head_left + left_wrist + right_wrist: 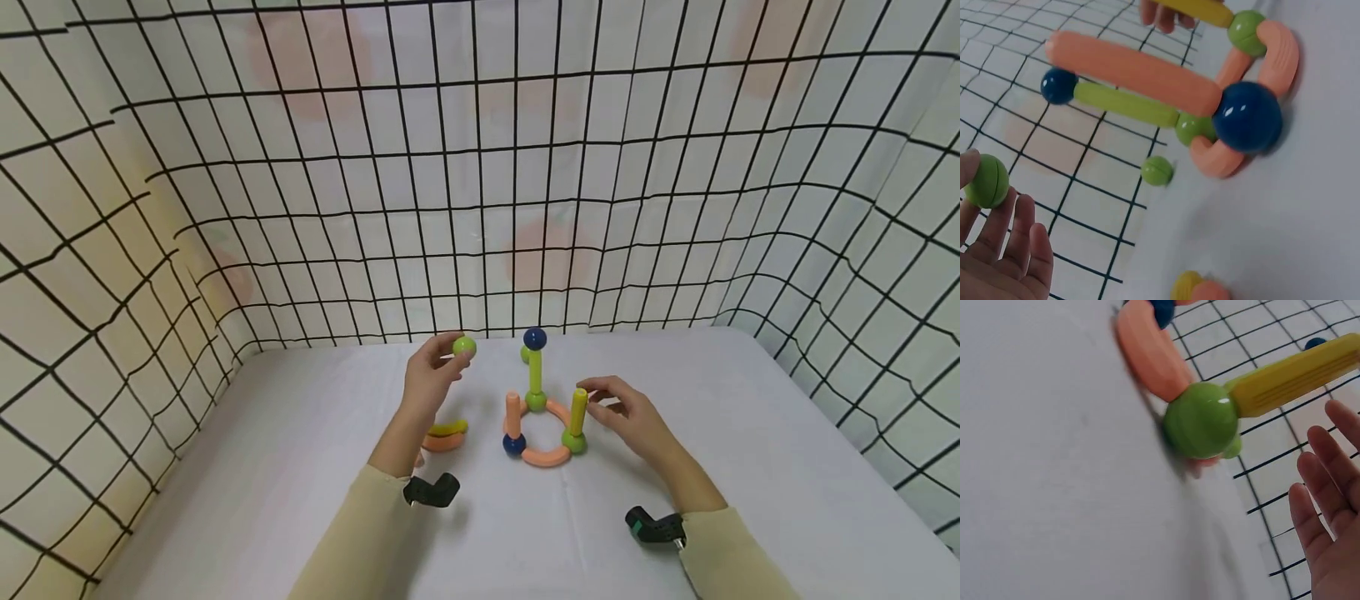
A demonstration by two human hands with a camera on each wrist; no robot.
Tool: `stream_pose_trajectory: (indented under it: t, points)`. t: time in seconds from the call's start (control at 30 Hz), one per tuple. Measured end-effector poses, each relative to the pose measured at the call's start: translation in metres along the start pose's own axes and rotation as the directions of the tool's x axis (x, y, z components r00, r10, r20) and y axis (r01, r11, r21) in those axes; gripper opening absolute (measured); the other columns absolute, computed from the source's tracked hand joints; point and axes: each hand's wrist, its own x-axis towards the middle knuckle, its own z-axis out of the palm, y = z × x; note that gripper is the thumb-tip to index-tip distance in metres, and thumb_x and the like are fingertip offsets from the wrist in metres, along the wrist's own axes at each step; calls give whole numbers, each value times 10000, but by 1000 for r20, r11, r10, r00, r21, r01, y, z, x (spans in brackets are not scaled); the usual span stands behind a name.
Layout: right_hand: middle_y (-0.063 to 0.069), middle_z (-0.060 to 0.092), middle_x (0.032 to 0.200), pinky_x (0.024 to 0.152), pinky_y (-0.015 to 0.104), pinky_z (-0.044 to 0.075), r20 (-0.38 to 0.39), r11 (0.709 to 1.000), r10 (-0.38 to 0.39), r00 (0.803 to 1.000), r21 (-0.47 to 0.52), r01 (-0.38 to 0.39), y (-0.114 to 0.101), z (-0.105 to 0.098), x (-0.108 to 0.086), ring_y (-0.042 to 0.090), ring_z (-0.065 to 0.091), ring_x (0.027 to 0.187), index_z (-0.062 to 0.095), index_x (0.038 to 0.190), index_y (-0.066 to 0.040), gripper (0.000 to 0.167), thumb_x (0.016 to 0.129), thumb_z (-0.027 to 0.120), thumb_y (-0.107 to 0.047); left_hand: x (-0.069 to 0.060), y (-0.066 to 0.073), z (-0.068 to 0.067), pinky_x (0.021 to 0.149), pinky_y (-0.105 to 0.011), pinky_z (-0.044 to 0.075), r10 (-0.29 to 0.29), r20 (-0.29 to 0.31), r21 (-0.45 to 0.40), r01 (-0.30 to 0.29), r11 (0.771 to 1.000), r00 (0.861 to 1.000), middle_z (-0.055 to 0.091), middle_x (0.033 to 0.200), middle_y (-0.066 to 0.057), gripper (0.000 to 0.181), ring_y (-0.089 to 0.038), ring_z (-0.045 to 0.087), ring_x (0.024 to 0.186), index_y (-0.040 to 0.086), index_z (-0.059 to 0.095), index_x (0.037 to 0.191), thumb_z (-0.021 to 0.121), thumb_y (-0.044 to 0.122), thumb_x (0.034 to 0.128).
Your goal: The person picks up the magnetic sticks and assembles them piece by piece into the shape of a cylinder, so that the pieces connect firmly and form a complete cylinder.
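Note:
My left hand [429,375] is raised and pinches a green ball [464,347] between thumb and fingertips. In the left wrist view the other fingers extend below the ball. My right hand [626,414] is at the top of an upright yellow rod [578,412], its thumb and index finger at the rod's end. The right wrist view cuts off that contact, and the remaining fingers are spread. This rod stands on a green ball [1202,420] in a ring of curved orange pieces [546,457]. The ring also carries an orange rod [513,415] on a blue ball [514,443] and a light green rod [535,372] topped by a blue ball [535,338].
Behind the ring, a loose green ball [1157,170] lies on the white table [480,533]. Curved yellow [448,428] and orange [442,442] pieces lie beside my left forearm. A black-gridded white screen [480,167] encloses the back and sides.

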Motion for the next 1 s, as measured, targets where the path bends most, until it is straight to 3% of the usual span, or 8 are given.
stream_pose_trajectory:
  t: [0.27, 0.43, 0.6, 0.87, 1.0]
  points:
    - [40, 626, 1265, 895, 149, 433, -89, 995, -93, 992, -47, 89, -28, -14, 0, 119, 536, 1099, 615, 1299, -158, 314, 986, 595, -133, -28, 5, 13, 840, -259, 537, 23, 92, -22, -21, 1000, 995, 669, 1190, -38, 368, -141, 649, 999, 212, 642, 1289, 719, 238, 930]
    - [45, 659, 1172, 784, 159, 435, -177, 978, -199, 964, -91, 185, -51, -8, -1, 101, 545, 1014, 659, 1224, -134, 286, 948, 630, -60, -39, 7, 20, 841, -260, 535, 50, 142, -31, -46, 998, 989, 661, 1205, -22, 370, -145, 629, 1015, 208, 641, 1289, 717, 234, 928]
    - [24, 716, 993, 636, 178, 454, -230, 970, -230, 946, -138, 203, -75, 10, -3, 41, 557, 805, 693, 1120, -137, 214, 936, 656, -35, -44, 6, 21, 851, -271, 526, 47, 147, -53, -40, 998, 988, 657, 1201, 8, 343, -160, 612, 1051, 258, 646, 1265, 715, 244, 930]
    - [-51, 673, 790, 535, 191, 462, -182, 959, -233, 955, -205, 195, -96, 39, -9, 17, 511, 623, 687, 1098, -125, 213, 899, 697, -49, -47, 3, 24, 874, -327, 519, 31, 145, -12, -30, 999, 989, 659, 1218, 11, 366, -159, 595, 1074, 250, 643, 1281, 723, 263, 924]
    - [-54, 622, 752, 488, 187, 399, -144, 983, -122, 982, -157, 99, -94, 53, -9, 15, 464, 563, 656, 1162, -120, 274, 895, 701, -73, -46, 0, 24, 852, -308, 507, 42, 146, -1, -42, 999, 988, 664, 1211, 10, 361, -168, 591, 1085, 261, 645, 1277, 720, 278, 925]
